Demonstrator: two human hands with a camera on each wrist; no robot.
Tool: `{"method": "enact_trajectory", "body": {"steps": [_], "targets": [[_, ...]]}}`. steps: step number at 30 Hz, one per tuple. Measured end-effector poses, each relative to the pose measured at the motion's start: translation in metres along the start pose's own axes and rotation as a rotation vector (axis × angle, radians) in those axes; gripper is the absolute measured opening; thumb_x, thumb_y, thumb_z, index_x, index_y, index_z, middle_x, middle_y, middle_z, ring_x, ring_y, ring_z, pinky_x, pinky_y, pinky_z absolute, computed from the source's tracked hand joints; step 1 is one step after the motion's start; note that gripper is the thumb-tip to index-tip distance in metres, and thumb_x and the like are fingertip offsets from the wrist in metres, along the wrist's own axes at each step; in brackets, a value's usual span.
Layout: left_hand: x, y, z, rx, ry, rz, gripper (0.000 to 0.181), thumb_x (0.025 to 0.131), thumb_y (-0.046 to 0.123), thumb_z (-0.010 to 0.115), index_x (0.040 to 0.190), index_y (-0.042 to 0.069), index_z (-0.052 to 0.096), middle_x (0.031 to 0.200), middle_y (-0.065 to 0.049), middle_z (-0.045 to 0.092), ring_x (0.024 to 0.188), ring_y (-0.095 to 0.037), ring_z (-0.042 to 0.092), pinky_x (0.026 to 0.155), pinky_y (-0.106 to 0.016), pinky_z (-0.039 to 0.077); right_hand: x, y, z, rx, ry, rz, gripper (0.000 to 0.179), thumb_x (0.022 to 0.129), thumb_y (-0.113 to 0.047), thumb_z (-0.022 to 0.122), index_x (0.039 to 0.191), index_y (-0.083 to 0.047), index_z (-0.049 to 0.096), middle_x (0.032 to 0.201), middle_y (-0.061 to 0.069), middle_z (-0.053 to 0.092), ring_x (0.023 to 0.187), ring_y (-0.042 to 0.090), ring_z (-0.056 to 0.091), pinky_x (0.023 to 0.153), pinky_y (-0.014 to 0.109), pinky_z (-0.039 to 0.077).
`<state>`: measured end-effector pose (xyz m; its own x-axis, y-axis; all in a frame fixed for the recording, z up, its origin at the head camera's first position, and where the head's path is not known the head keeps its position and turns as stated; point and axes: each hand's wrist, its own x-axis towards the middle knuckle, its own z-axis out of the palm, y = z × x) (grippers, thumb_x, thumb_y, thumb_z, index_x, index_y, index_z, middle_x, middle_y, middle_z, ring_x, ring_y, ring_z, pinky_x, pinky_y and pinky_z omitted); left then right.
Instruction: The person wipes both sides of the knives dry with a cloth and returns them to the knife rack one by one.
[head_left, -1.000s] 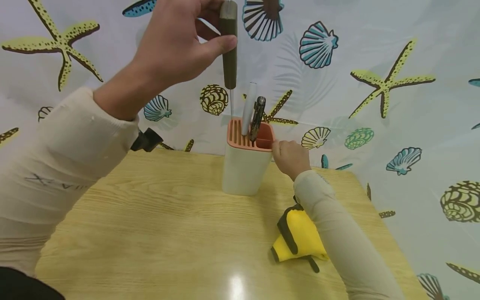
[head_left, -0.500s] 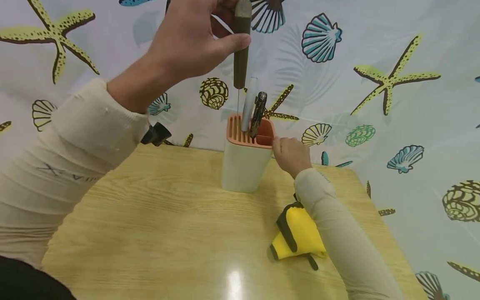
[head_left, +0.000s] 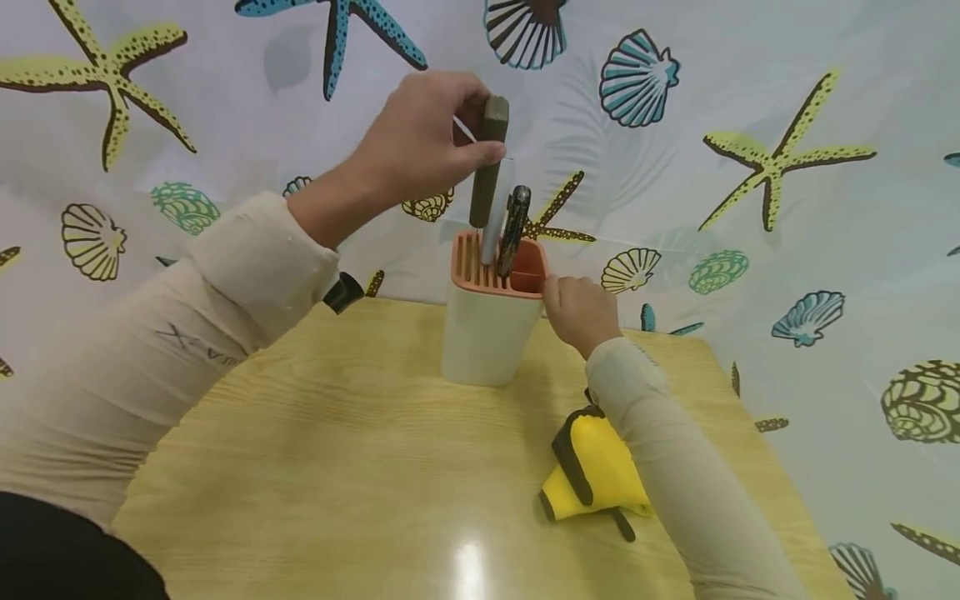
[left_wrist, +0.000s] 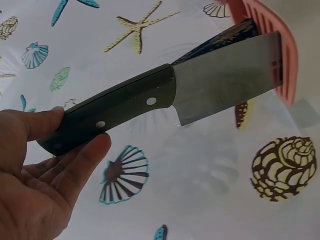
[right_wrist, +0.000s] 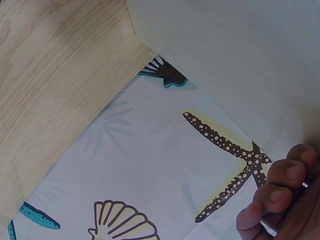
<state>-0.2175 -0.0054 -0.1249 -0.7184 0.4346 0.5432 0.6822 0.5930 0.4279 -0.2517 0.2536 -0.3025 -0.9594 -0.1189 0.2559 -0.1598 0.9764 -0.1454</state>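
My left hand pinches a kitchen knife near the top of its dark green handle, blade downward over the left slots of a white knife holder. In the left wrist view the broad blade reaches the coral slotted top. A light-handled knife and one with a dark mottled handle stand in other slots. My right hand grips the holder's right rim; the right wrist view has curled fingers beside the white wall.
A folded yellow and black cloth item lies on the wooden table, partly behind the right forearm. Behind the table hangs a white cloth printed with shells and starfish. The holder has an open compartment at its right.
The left hand has moved right and then down with the knife, so the handle is now just above the slots and little blade shows. The right hand stays at the rim.
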Motion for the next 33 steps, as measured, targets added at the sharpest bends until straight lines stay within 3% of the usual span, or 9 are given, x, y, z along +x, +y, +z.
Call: {"method": "enact_trajectory", "body": {"steps": [5,12,16,21,26,29,33], "targets": [[0.007,-0.03,0.022,-0.026,-0.098,-0.089,0.031,0.098,0.019,0.063,0.12,-0.002,0.062,0.112,-0.016,0.067,0.102,-0.025,0.063,0.093,-0.037,0.053,0.001,-0.003,0.003,-0.001,0.01,-0.016,0.062,0.106,-0.037,0.017,0.057,-0.015,0.047,0.054,0.003,0.047,0.052,0.024,0.051,0.048,0.036,0.04],[0.003,-0.062,0.047,-0.059,-0.2,-0.203,0.036,0.097,0.022,0.065,0.123,-0.003,0.061,0.116,-0.019,0.065,0.105,-0.029,0.06,0.095,-0.043,0.05,0.002,-0.01,0.004,0.0,0.003,-0.03,0.062,0.106,-0.035,0.017,0.056,-0.015,0.048,0.053,0.003,0.048,0.051,0.023,0.05,0.047,0.035,0.04],[0.001,-0.067,0.049,-0.087,-0.185,-0.241,0.047,0.097,0.024,0.065,0.136,-0.001,0.054,0.127,-0.018,0.063,0.115,-0.029,0.061,0.101,-0.043,0.051,0.004,-0.012,0.004,0.001,0.009,-0.041,0.061,0.106,-0.035,0.018,0.056,-0.015,0.047,0.053,0.003,0.048,0.052,0.023,0.049,0.047,0.034,0.039],[-0.009,-0.069,0.039,-0.104,-0.099,-0.254,0.056,0.097,0.027,0.065,0.144,0.004,0.046,0.136,-0.014,0.06,0.122,-0.028,0.062,0.105,-0.043,0.051,0.006,-0.012,0.001,0.013,0.008,-0.039,0.06,0.106,-0.034,0.018,0.056,-0.015,0.046,0.053,0.002,0.045,0.051,0.022,0.047,0.046,0.033,0.037],[-0.041,-0.08,0.034,0.004,-0.095,-0.249,0.051,0.099,0.035,0.06,0.138,0.005,0.05,0.136,-0.014,0.06,0.12,-0.029,0.062,0.103,-0.048,0.05,-0.001,-0.006,0.001,0.037,-0.009,-0.006,0.064,0.106,-0.04,0.013,0.064,-0.012,0.053,0.061,0.007,0.054,0.059,0.026,0.054,0.054,0.039,0.044],[-0.072,-0.094,0.035,0.087,-0.121,-0.266,0.053,0.099,0.041,0.057,0.138,0.006,0.051,0.137,-0.015,0.06,0.121,-0.032,0.061,0.099,-0.052,0.05,-0.012,-0.001,0.004,0.045,-0.007,-0.012,0.067,0.107,-0.048,0.014,0.077,-0.01,0.06,0.073,0.01,0.063,0.07,0.028,0.061,0.063,0.044,0.05],[-0.119,-0.116,0.041,0.181,-0.155,-0.291,0.062,0.1,0.048,0.053,0.141,0.002,0.049,0.14,-0.02,0.057,0.124,-0.037,0.057,0.097,-0.057,0.049,-0.034,0.008,0.006,0.038,0.004,-0.041,0.057,0.108,-0.049,0.026,0.079,-0.01,0.057,0.07,0.008,0.058,0.064,0.024,0.054,0.057,0.037,0.044]]}}
